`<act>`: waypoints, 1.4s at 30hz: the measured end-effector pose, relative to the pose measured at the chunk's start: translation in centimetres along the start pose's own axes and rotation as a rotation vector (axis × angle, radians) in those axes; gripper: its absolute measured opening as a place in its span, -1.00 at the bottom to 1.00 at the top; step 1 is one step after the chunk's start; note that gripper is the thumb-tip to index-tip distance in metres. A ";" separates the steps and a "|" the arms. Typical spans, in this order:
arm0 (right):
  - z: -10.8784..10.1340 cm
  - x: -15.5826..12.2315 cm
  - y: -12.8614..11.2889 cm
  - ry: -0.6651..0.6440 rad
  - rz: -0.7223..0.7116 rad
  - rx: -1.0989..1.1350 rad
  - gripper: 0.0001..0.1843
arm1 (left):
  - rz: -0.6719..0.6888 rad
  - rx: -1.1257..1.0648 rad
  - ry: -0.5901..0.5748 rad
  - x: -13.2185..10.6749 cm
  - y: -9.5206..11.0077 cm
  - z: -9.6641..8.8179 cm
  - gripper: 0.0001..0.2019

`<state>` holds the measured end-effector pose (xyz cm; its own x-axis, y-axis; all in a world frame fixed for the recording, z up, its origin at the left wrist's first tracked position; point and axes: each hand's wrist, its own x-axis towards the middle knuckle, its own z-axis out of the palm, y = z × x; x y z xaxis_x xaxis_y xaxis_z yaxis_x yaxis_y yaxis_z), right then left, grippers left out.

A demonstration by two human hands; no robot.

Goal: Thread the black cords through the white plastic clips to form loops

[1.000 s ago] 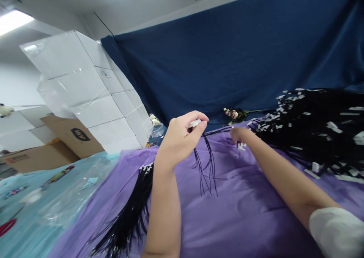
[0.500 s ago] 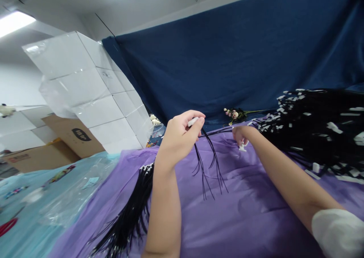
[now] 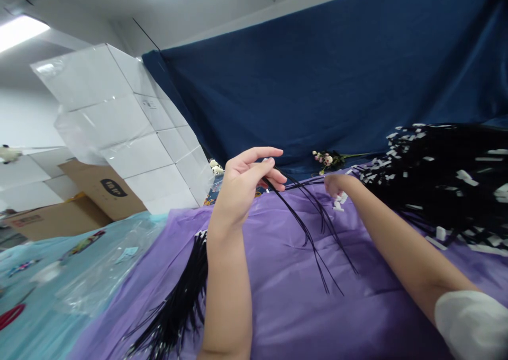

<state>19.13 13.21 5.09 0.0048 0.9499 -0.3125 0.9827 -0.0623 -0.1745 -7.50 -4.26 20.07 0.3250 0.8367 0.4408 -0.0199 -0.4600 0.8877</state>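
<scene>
The left hand (image 3: 246,184) pinches thin black cords (image 3: 291,210), apparently letting their tails hang apart over purple cloth (image 3: 301,317); the right hand (image 3: 336,183) curls around white tags (image 3: 338,206), seemingly anchoring them, beside the tagged cord heap (image 3: 444,164).

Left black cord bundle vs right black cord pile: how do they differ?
Size: the left black cord bundle is narrow; the right black cord pile is far bulkier.
White pieces: they cluster at the bundle's far end but are scattered over the pile.
Framing: the bundle runs towards the bottom edge; the pile reaches the right edge.
Shared: both are many black cords with white pieces.
</scene>
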 end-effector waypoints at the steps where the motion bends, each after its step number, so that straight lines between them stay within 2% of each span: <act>1: -0.2 0.0 0.1 -0.031 0.011 -0.013 -0.65 | 0.004 -0.004 0.000 0.0 0.0 0.0 -0.81; 3: -0.7 -0.2 0.3 -0.066 0.013 -0.027 -0.67 | 0.016 0.009 0.002 0.0 -0.1 0.0 -0.82; 5: -1.1 -0.5 0.5 -0.043 -0.023 -0.013 -0.70 | 0.021 0.041 0.003 0.0 -0.1 0.0 -0.81; 12: -2.8 -2.3 0.5 0.220 -0.303 0.227 -0.78 | -0.007 0.083 0.002 0.2 -0.1 0.1 -0.85; 15: -4.1 -4.2 -0.6 0.384 -0.421 0.366 -0.65 | -0.012 0.079 0.013 0.3 -0.2 0.0 -0.89; 18: -5.1 -6.8 -2.2 0.496 -0.545 0.496 -0.66 | -0.021 0.085 0.002 0.3 -0.3 0.0 -0.90; 21: -5.8 -9.4 -4.0 0.560 -0.674 0.616 -0.66 | -0.026 0.109 -0.026 0.4 -0.4 -0.1 -0.90; 24: -5.9 -11.6 -5.4 0.571 -0.795 0.728 -0.62 | -0.043 0.131 -0.056 0.5 -0.5 -0.1 -0.89; 27: -5.9 -13.7 -6.4 0.591 -0.995 0.875 -0.66 | -0.062 0.155 -0.060 0.7 -0.7 0.0 -0.88; 31: -5.8 -17.2 -7.5 0.733 -1.114 0.753 -0.79 | -0.048 0.219 -0.078 0.7 -0.9 0.2 -0.83; 36: -5.9 -21.0 -8.1 1.075 -1.139 0.483 -0.88 | -0.025 0.209 -0.170 0.2 -0.7 0.3 -0.70; 39: -5.9 -22.1 -8.1 1.217 -1.120 0.374 -0.92 | 0.002 0.210 -0.237 -0.2 -0.3 0.5 -0.71; 42: -5.7 -22.3 -8.3 1.273 -1.117 0.326 -0.97 | 0.016 0.220 -0.247 -0.3 -0.1 0.7 -0.73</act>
<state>11.90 -5.73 18.81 -0.3104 0.1903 0.9314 0.5381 0.8428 0.0072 -6.94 -4.71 19.72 0.5460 0.7438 0.3855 0.1693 -0.5486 0.8188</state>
